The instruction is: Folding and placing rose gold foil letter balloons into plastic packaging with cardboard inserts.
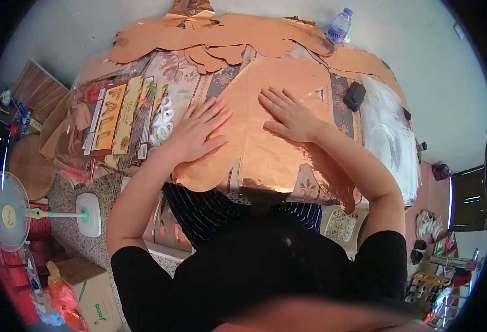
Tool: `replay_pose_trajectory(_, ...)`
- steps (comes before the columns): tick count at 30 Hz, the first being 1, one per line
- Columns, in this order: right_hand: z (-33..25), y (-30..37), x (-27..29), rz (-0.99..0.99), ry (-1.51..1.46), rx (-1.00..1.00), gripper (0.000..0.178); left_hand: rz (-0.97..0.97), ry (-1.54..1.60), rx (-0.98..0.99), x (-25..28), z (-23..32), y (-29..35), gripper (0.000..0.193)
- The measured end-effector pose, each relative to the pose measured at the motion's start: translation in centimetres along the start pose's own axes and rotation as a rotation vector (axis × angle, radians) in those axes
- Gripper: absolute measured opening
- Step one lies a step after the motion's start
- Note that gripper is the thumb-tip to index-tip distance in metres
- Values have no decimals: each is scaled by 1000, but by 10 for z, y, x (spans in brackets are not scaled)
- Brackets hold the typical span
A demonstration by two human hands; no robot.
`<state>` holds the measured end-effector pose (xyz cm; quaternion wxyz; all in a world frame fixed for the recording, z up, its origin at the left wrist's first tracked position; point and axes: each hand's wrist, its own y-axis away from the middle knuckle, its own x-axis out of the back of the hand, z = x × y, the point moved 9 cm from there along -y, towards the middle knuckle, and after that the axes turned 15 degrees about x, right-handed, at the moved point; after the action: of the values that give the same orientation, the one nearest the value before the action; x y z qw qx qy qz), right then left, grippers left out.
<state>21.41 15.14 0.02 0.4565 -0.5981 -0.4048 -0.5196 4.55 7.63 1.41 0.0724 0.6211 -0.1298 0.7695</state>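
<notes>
Two bare hands are pressing on a shiny copper-coloured sheet in the middle of the frame, which is lying over a patterned tablecloth (pixel 340 110). The copper-coloured sheet (pixel 250 149) is showing a smooth, mirror-like face, catching pale glare towards its lower middle and darkening to a deeper bronze at lower right. A faint crease is running down its centre, and its lower edge is curving into rounded lobes, the broad one at lower left looking paler and more matt; flowered cloth is peeping through gaps between them. The left hand (pixel 199 133) is lying flat and open on the left part of the sheet, fingers slightly spread, gripping nothing. The right hand (pixel 291 116) is resting open on the upper right part, palm down, fingers a little apart, also gripping nothing. Scalloped copper-coloured pieces (pixel 227 34) are stretching along the top of the frame, near a clear bottle (pixel 339 27). White coils (pixel 163 124) and flat packets (pixel 111 122) are lying left of centre, while a black object (pixel 354 96) and clear plastic bags (pixel 390 152) are sitting at right.
</notes>
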Motion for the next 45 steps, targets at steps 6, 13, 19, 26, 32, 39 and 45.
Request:
replay_pose_trajectory(6, -2, -4, 0, 11, -13, 33, 72, 53, 31, -12, 14, 3, -6, 58)
replay_pose_trajectory(13, -4, -2, 3, 1, -8, 18, 74, 154, 246, -98, 18, 36, -78, 37)
replay_pose_trajectory(19, -3, -2, -1, 30, -36, 6, 74, 154, 242, -96, -7, 28, -105, 44)
replay_pose_trajectory(26, -5, 6, 7, 156, -129, -9, 60, 67, 253, -49, -12, 27, -107, 58)
replay_pose_trajectory(32, -77, 46, 22, 192, -645, 62, 40, 88, 204, -41, -14, 19, -105, 61)
replay_pose_trajectory(39, -156, 131, 10, -22, -1586, -249, 39, 103, 204, -69, -13, 26, -107, 64)
replay_pose_trajectory(45, -155, 135, 16, -251, -875, 38, 31, 112, 203, -77, -14, 26, -106, 64)
